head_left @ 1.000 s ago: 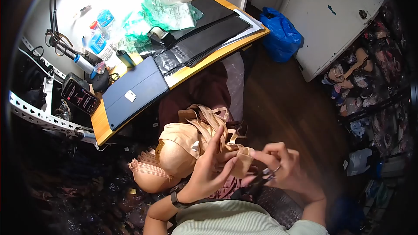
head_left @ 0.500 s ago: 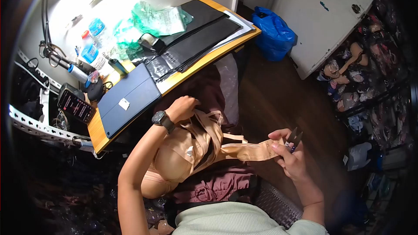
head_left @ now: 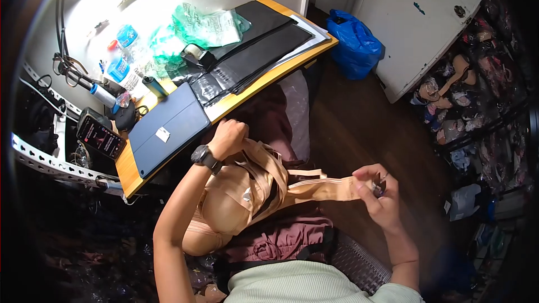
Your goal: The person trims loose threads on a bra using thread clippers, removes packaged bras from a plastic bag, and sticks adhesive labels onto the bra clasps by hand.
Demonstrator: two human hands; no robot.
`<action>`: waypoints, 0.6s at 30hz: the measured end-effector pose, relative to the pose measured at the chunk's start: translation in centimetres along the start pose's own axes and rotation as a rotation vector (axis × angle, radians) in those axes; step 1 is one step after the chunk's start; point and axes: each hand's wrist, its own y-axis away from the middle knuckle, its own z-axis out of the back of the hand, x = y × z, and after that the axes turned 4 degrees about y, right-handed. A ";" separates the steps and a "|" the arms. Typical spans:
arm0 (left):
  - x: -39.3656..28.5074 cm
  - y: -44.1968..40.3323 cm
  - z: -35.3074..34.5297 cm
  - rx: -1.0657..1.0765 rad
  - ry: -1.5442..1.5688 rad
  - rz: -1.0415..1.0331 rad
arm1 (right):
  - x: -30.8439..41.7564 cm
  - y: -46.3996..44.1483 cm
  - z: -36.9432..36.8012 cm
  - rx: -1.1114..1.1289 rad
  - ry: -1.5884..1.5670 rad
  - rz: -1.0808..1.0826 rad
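Your right hand (head_left: pixel 383 197) pinched the beige band (head_left: pixel 328 189) between closed thumb and fingers; your left hand (head_left: pixel 228 139), grip impossible to tell, curled near the front edge of the worktop (head_left: pixel 225 109).

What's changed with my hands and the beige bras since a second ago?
Your left hand left the band, moving forward to the far side of the beige bras. Your right hand pulled the band outward to the right. The blue case and phone stayed on the desk.
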 end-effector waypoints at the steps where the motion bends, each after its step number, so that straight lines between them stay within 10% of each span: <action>1: -1.4 0.5 1.9 -0.001 -0.002 0.010 | -0.8 -0.2 0.8 0.017 0.058 -0.077; 4: -6.7 2.8 6.4 0.039 0.702 0.120 | 1.3 -1.0 1.0 0.045 0.881 -0.085; 9: -17.4 8.3 6.9 -0.214 1.661 0.252 | 2.3 -0.8 -1.7 0.107 0.851 0.481; 18: -21.0 8.2 4.8 -0.598 1.646 0.377 | 2.3 -2.1 -2.0 0.113 0.826 0.687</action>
